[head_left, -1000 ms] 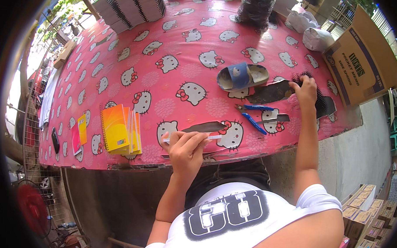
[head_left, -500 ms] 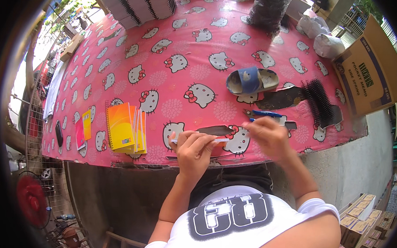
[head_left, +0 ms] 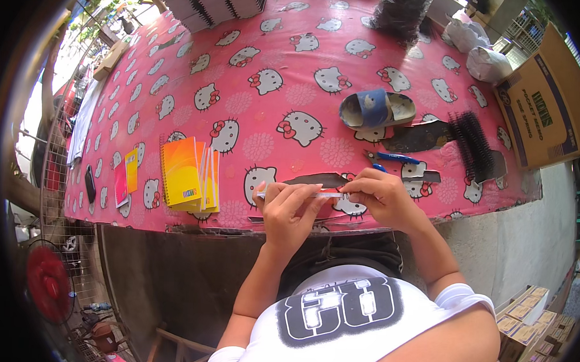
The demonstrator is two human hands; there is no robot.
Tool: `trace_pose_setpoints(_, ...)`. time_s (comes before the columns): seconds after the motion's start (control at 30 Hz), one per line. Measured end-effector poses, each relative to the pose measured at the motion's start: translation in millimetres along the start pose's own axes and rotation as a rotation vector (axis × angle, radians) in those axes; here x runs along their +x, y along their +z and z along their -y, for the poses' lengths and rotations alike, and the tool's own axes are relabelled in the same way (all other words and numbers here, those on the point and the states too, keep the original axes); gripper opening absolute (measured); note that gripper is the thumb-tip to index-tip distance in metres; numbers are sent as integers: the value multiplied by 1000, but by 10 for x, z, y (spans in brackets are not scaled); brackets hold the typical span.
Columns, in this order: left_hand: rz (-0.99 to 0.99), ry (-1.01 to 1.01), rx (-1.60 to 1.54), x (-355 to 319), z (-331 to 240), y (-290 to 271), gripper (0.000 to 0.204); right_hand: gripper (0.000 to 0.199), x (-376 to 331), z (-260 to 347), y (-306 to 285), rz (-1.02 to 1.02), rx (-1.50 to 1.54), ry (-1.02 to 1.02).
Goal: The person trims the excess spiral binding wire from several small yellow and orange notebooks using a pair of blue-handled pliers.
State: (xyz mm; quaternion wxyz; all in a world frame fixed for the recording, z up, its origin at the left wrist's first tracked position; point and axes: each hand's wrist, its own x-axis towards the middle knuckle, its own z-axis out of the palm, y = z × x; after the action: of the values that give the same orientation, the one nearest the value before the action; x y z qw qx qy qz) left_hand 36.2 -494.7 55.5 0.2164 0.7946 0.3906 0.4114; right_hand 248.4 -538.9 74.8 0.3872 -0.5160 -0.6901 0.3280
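My left hand (head_left: pixel 288 209) and my right hand (head_left: pixel 380 195) both grip a thin white-edged booklet (head_left: pixel 324 196) at the near edge of the pink cat-print table (head_left: pixel 293 85). A dark card piece (head_left: pixel 321 179) lies just beyond the booklet. Blue-handled pliers (head_left: pixel 396 159) rest right of it. Further right sit black spiral combs (head_left: pixel 473 146) on another dark sheet (head_left: pixel 419 136).
A stack of orange and yellow spiral notebooks (head_left: pixel 188 174) lies left of my hands, smaller pink and yellow ones (head_left: pixel 126 176) further left. A sandal with a blue strap (head_left: pixel 375 108) sits mid-table. A cardboard box (head_left: pixel 545 100) stands at right; a red fan (head_left: pixel 47 282) lower left.
My right hand came back from the black combs at the right and joined the left hand on the booklet at the table edge.
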Motion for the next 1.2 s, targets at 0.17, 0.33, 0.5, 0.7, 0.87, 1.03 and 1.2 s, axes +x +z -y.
trace_pose_setpoints(0.17,2,16,5,6,-12,-14,18,20,-6,115,83,-35,-97,81)
trace_pose_setpoints(0.33,11,23,3,15,21,-25,19,26,45,139,182,-175,-291,-109)
trace_pose_setpoints(0.5,18,5,-13,6,12,-22,21,26,77,160,246,-190,-305,-93)
trace_pose_setpoints(0.7,4,35,30,-25,29,-10,25,18,97,223,289,-217,-294,-87)
trace_pose_setpoints(0.87,13,30,26,-34,13,-23,26,12,80,194,363,-268,-355,-148)
trace_pose_setpoints(1.03,-7,64,50,-34,39,-52,26,6,164,64,136,-38,-440,-174)
trace_pose_setpoints(1.2,-81,42,56,38,81,-245,26,39,543,-662,-1004,-305,-789,89)
